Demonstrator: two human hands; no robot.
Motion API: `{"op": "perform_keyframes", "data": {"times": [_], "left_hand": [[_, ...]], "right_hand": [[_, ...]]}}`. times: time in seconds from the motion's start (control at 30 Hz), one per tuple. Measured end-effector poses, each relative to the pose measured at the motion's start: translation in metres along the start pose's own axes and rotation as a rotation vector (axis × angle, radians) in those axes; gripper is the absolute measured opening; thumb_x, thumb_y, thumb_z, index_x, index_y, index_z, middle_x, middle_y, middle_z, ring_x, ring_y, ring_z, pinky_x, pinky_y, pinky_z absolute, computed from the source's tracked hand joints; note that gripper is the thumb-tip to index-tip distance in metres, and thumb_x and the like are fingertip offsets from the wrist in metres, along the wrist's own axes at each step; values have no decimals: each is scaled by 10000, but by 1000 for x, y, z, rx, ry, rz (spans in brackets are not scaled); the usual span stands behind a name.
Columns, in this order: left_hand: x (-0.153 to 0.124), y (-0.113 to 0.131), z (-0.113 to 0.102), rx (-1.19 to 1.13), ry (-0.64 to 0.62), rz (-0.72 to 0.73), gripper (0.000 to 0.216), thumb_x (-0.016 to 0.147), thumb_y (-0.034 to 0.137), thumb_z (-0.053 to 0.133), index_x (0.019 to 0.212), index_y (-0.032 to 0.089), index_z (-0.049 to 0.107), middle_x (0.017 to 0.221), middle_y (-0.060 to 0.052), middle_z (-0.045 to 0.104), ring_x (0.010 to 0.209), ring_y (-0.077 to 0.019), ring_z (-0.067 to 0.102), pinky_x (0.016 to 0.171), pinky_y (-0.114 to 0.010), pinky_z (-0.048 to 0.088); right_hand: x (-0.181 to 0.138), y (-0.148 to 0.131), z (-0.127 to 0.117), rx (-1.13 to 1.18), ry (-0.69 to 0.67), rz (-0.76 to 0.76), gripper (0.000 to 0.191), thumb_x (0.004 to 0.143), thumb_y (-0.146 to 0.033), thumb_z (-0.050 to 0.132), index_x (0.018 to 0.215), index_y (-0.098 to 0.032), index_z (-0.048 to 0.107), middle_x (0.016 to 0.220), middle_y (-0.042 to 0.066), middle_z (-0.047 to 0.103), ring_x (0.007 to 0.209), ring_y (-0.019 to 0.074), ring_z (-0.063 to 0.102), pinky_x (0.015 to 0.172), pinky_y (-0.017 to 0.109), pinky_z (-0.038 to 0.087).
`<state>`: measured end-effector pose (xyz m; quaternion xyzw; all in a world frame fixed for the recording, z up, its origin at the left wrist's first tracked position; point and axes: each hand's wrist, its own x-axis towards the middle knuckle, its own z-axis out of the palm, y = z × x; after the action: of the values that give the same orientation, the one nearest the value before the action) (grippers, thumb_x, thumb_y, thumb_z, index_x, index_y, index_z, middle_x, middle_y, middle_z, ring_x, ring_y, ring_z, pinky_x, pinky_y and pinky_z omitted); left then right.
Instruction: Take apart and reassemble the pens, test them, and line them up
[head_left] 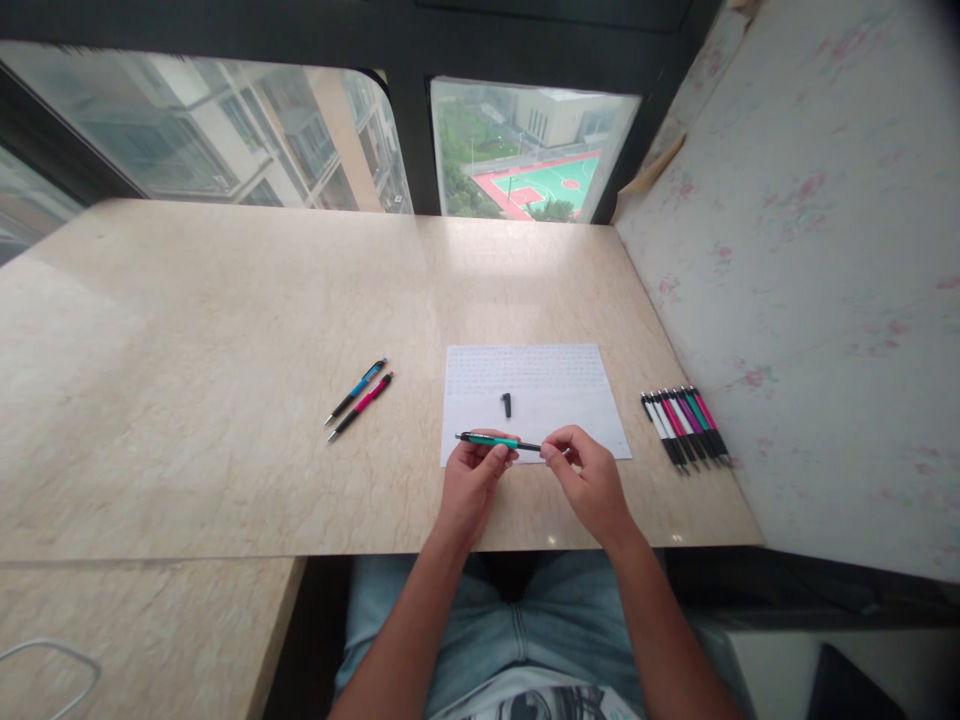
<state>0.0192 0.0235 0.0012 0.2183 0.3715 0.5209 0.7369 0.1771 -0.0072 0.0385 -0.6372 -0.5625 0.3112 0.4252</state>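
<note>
A teal-green and black ballpoint pen (487, 440) lies level across my fingers above the lower part of a sheet of paper (555, 400). My left hand (474, 482) is closed around its green barrel, thumb on top. The thumb and fingertips of my right hand (589, 475) pinch the pen's thin black end, and the very tip is hidden by them. On the paper just beyond the pen lies a small black piece (507, 405) that looks like a pen cap. Rows of faint handwriting cover the sheet's upper part.
To the left lie a blue pen (356, 391) and a pink pen (361, 406), side by side. Several pens (686, 428) form a row at the right, close to the wall (840, 330). A white cable (75, 655) rests on the lower left surface. Windows border the table's far edge.
</note>
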Motion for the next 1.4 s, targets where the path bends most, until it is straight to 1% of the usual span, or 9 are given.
{"op": "perform_keyframes", "data": {"times": [0.2,0.37,0.6,0.77,0.87,1.0,1.1,1.23,1.4], "left_hand": [[0,-3,-2,26,-19,3,216,721,239,845,883,166,721,893,-55,765,760,-123,670,780,-258,517],[1,-1,-1,-5,-6,16,196,737,228,832,888,170,721,889,-51,761,764,-116,663,774,-248,511],[0,-1,0,16,-11,-2,231,715,252,853,883,169,718,888,-52,764,744,-115,659,778,-262,513],[0,-1,0,15,-14,5,227,728,251,844,895,168,714,886,-51,760,752,-116,656,782,-264,510],[-1,0,0,28,-17,2,221,729,247,842,888,165,713,885,-52,758,743,-117,653,783,-270,511],[-1,-1,0,41,-12,-1,236,712,261,854,871,163,709,882,-55,758,760,-132,665,789,-280,515],[-1,-1,0,36,-6,-1,245,712,266,853,880,164,706,882,-54,756,755,-132,664,781,-279,515],[-1,0,1,32,-9,0,251,712,263,853,890,164,706,881,-50,755,734,-121,652,780,-277,512],[-1,0,0,26,-15,-8,239,718,250,849,887,162,705,883,-49,756,764,-124,664,788,-268,509]], "right_hand": [[-1,5,0,6,-59,52,456,1016,-464,409,676,-208,573,579,3,598,537,143,572,563,264,425],[-5,6,0,69,-74,52,199,950,-407,556,967,-212,589,828,27,686,665,155,621,579,253,447],[-5,9,-2,12,-83,29,431,1013,-434,428,680,-207,582,586,-2,580,556,136,535,582,270,408],[-5,7,-1,69,-37,18,222,951,-409,554,1028,-209,614,843,26,689,641,147,590,587,260,452],[-5,5,-1,0,-2,7,214,946,-405,561,877,-210,617,782,14,668,604,139,567,564,258,429],[-4,6,-2,-22,-38,0,427,1004,-444,444,664,-212,556,593,-7,585,545,135,536,567,265,406],[-5,7,-1,26,-86,-1,403,1012,-447,415,735,-211,590,634,3,614,582,146,568,578,263,421],[-6,4,2,-20,-50,6,206,943,-410,561,940,-210,610,812,15,674,628,145,585,571,251,428],[-6,3,3,-31,-90,-13,406,999,-426,461,679,-206,581,616,-3,601,571,136,551,584,260,406]]}}
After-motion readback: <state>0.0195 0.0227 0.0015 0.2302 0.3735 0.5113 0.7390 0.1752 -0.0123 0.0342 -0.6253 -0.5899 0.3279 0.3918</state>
